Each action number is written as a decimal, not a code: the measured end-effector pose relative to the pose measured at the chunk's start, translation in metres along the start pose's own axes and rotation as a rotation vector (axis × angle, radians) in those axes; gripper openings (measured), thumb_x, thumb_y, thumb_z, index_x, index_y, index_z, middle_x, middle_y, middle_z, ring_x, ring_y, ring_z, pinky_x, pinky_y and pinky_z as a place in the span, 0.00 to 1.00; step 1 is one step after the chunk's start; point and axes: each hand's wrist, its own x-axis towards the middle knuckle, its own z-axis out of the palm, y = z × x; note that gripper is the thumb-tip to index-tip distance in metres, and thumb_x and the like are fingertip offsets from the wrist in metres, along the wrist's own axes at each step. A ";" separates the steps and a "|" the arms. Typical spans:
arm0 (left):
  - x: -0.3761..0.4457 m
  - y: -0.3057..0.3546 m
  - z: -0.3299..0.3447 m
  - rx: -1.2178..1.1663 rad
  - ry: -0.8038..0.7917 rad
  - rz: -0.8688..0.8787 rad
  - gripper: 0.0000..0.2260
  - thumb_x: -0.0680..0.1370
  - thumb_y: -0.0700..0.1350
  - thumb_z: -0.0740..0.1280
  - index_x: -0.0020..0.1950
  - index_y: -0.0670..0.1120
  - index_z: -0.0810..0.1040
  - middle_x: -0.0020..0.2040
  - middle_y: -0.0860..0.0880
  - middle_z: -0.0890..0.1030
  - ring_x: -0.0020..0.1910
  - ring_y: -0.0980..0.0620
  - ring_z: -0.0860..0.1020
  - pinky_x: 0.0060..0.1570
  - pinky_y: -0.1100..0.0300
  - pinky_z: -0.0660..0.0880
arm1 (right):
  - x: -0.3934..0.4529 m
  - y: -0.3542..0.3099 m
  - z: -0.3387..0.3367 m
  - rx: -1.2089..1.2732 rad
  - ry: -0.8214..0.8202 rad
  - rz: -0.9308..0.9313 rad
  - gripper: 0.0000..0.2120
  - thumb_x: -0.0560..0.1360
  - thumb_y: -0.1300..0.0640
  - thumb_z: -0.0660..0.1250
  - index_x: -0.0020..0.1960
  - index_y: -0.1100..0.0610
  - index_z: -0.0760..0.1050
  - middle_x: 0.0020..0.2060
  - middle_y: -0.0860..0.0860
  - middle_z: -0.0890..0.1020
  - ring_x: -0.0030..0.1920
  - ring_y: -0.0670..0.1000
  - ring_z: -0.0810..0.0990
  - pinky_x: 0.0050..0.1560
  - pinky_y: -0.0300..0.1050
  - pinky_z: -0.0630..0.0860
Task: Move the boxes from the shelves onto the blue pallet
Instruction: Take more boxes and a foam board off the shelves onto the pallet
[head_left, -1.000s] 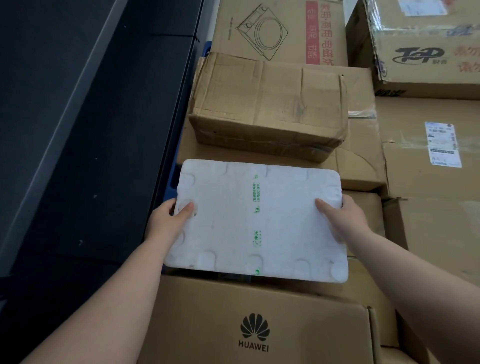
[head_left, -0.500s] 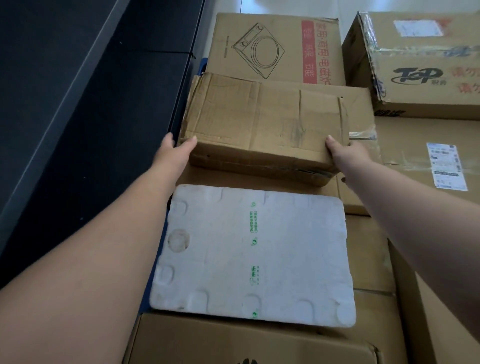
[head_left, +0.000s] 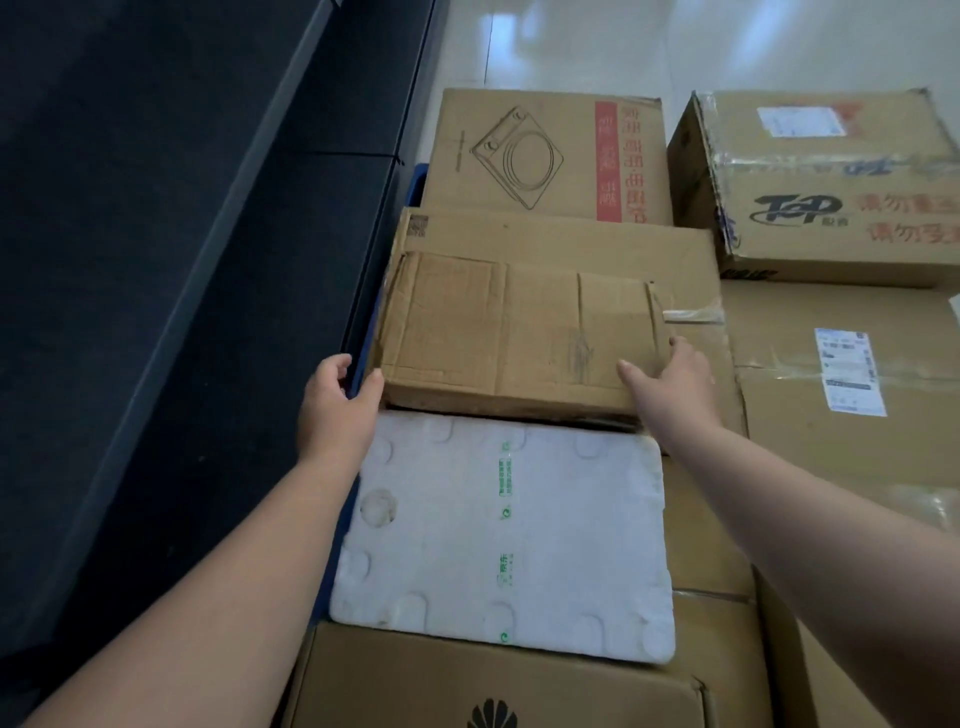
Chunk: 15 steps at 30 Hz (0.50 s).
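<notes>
Hands bracket a worn cardboard box (head_left: 519, 338) stacked among others on the blue pallet (head_left: 415, 184), left hand (head_left: 337, 400) loosely open at its corner, right hand (head_left: 670, 374) flat on top; a careless nudge could tip it off the edge.

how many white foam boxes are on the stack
1: the foam box lies flat in front of the worn cardboard box, between both forearms. Others may be hidden underneath.

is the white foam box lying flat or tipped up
Lying flat: the white foam box shows its whole broad top face and rests level on the cardboard boxes beneath.
</notes>
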 end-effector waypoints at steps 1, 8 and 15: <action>-0.006 0.011 -0.011 0.007 0.020 0.017 0.18 0.78 0.49 0.63 0.68 0.46 0.70 0.66 0.47 0.71 0.62 0.49 0.72 0.52 0.58 0.68 | -0.010 -0.014 -0.007 -0.021 -0.001 -0.052 0.33 0.78 0.49 0.64 0.76 0.59 0.55 0.73 0.56 0.61 0.74 0.57 0.58 0.72 0.55 0.59; -0.096 0.135 -0.147 -0.117 0.101 0.061 0.06 0.78 0.47 0.64 0.53 0.47 0.76 0.53 0.48 0.78 0.45 0.55 0.74 0.39 0.66 0.68 | -0.134 -0.142 -0.095 0.120 -0.198 -0.310 0.14 0.80 0.53 0.60 0.62 0.59 0.74 0.53 0.52 0.76 0.56 0.51 0.74 0.52 0.43 0.69; -0.230 0.222 -0.326 -0.196 0.293 0.098 0.07 0.76 0.47 0.67 0.42 0.57 0.73 0.48 0.51 0.78 0.44 0.55 0.75 0.39 0.71 0.68 | -0.294 -0.286 -0.189 0.214 -0.482 -0.603 0.07 0.80 0.51 0.60 0.49 0.51 0.74 0.38 0.44 0.78 0.44 0.49 0.77 0.42 0.42 0.69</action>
